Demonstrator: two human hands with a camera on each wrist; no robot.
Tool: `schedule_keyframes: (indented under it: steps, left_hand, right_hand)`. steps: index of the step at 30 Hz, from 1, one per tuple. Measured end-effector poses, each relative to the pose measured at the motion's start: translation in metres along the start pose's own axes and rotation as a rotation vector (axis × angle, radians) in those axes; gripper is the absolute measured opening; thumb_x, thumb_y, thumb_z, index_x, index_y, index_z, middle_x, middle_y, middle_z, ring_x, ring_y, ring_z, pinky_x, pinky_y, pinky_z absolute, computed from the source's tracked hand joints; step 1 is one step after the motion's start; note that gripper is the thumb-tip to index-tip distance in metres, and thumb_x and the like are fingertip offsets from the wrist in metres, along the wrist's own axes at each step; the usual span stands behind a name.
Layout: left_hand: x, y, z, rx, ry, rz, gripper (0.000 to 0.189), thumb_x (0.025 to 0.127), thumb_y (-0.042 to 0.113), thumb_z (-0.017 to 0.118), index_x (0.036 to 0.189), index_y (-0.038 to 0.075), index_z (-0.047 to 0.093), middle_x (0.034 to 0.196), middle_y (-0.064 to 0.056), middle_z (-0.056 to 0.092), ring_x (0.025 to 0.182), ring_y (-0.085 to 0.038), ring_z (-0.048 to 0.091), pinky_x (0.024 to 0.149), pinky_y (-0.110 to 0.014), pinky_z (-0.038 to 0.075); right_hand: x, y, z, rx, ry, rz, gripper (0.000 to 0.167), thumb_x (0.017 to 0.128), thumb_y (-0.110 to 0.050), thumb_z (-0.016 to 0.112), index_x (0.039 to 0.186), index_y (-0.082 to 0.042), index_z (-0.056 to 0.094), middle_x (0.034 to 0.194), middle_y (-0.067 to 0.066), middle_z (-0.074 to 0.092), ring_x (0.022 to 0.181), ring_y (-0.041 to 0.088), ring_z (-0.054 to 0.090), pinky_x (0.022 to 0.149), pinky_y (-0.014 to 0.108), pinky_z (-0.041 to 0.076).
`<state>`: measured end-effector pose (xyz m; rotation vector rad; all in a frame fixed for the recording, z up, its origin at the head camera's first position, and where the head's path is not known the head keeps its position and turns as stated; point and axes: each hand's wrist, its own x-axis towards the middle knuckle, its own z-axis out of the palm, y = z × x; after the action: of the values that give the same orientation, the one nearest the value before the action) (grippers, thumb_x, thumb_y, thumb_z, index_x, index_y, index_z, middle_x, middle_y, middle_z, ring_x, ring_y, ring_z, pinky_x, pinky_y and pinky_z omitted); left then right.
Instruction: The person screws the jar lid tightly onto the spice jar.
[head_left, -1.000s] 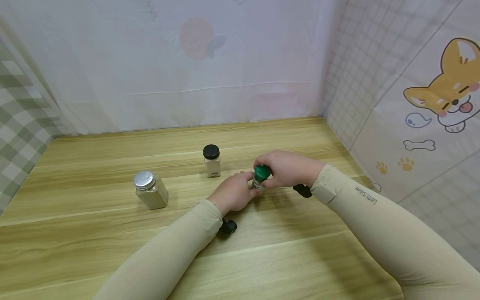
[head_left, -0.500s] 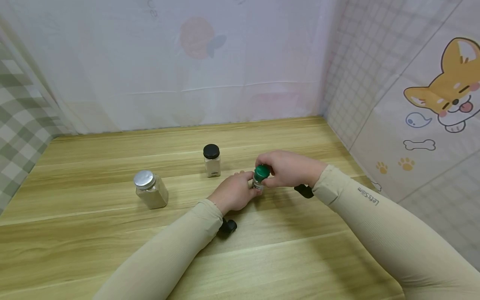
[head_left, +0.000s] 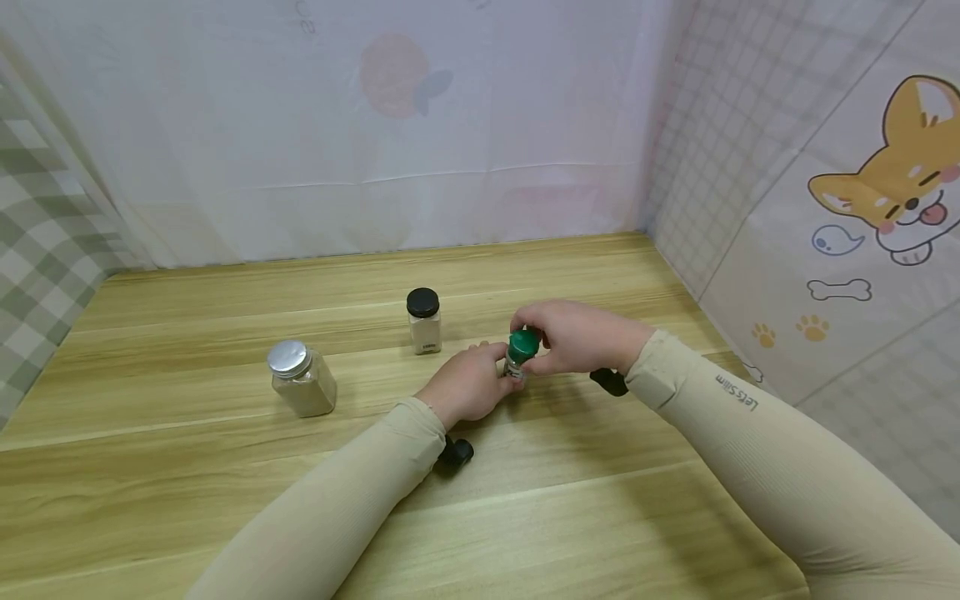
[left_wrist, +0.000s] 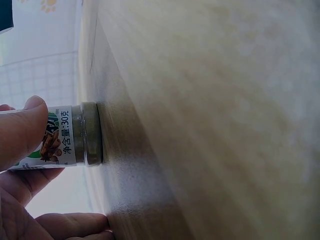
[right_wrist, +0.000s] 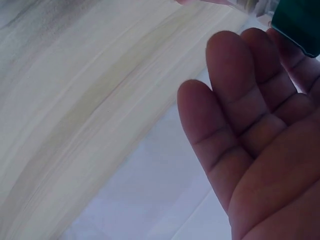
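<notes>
A small glass spice jar (left_wrist: pixel 55 135) stands upright with its base at the table; its label shows brown spices and "30克". My left hand (head_left: pixel 468 383) holds the jar's body between thumb and fingers, other fingers lying low by the table in the left wrist view. My right hand (head_left: pixel 573 337) pinches the green cap (head_left: pixel 523 344) at the jar's top, thumb on the near side and fingers on the far side. In the right wrist view the cap's edge shows at the upper right, beyond extended fingers (right_wrist: pixel 230 65); the thumb is hidden there.
A jar with a black lid (head_left: pixel 423 304) stands behind and left of my left hand. Farther left is a bigger square jar with a silver lid (head_left: pixel 289 360). The wooden table (head_left: pixel 225 500) meets a pale curtain (head_left: pixel 300 167) at the back and a printed wall at right.
My right hand has turned and shifted very slightly at the green cap, its wrist moving a little right. My left hand and the other jars have stayed in place.
</notes>
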<state>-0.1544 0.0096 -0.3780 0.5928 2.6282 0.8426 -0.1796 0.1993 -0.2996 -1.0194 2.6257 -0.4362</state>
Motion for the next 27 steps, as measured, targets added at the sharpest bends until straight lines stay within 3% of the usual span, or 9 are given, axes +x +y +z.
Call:
schedule_keyframes:
  steps: [4, 12, 18, 22, 27]
  left_hand:
    - [0.0004, -0.0003, 0.0002, 0.003, 0.008, 0.004, 0.027, 0.103, 0.037, 0.069, 0.123, 0.020, 0.065, 0.145, -0.009, 0.067, 0.153, -0.037, 0.041, 0.126, -0.052, 0.032]
    - [0.0004, -0.0001, -0.0003, -0.002, 0.001, -0.004, 0.025, 0.103, 0.038, 0.069, 0.120, 0.020, 0.065, 0.145, -0.009, 0.066, 0.153, -0.036, 0.041, 0.126, -0.052, 0.033]
    - [0.0004, 0.0003, -0.0010, -0.005, -0.006, -0.006, 0.025, 0.104, 0.038, 0.069, 0.122, 0.020, 0.065, 0.146, -0.010, 0.066, 0.154, -0.037, 0.040, 0.127, -0.053, 0.031]
    - [0.0005, 0.0002, -0.0010, -0.006, -0.005, -0.008, 0.026, 0.103, 0.038, 0.069, 0.123, 0.020, 0.065, 0.146, -0.010, 0.065, 0.154, -0.037, 0.039, 0.127, -0.053, 0.031]
    - [0.0016, -0.0007, -0.0004, -0.002, -0.007, -0.013, 0.027, 0.103, 0.037, 0.069, 0.123, 0.020, 0.065, 0.147, -0.011, 0.064, 0.154, -0.037, 0.039, 0.127, -0.053, 0.030]
  right_hand:
    - [-0.0001, 0.0026, 0.0005, 0.006, 0.002, -0.041, 0.029, 0.088, -0.012, 0.081, 0.114, -0.012, 0.068, 0.102, -0.004, 0.069, 0.089, 0.022, 0.064, 0.081, 0.035, 0.052]
    - [0.0009, 0.0019, 0.0012, 0.015, -0.008, -0.041, 0.015, 0.091, -0.011, 0.078, 0.102, -0.016, 0.069, 0.099, -0.005, 0.067, 0.091, 0.015, 0.066, 0.085, 0.034, 0.055]
    - [0.0024, 0.0031, 0.0021, 0.011, -0.009, -0.025, 0.014, 0.090, -0.012, 0.079, 0.099, -0.015, 0.068, 0.095, -0.004, 0.066, 0.089, 0.018, 0.066, 0.084, 0.033, 0.056]
    - [0.0028, 0.0039, 0.0024, 0.009, -0.004, -0.029, 0.018, 0.090, -0.013, 0.080, 0.104, -0.013, 0.068, 0.098, -0.004, 0.067, 0.091, 0.020, 0.066, 0.084, 0.034, 0.055]
    - [0.0035, 0.0061, 0.0037, 0.002, 0.002, -0.036, 0.024, 0.090, -0.015, 0.081, 0.111, -0.012, 0.068, 0.104, -0.004, 0.069, 0.092, 0.014, 0.064, 0.085, 0.036, 0.055]
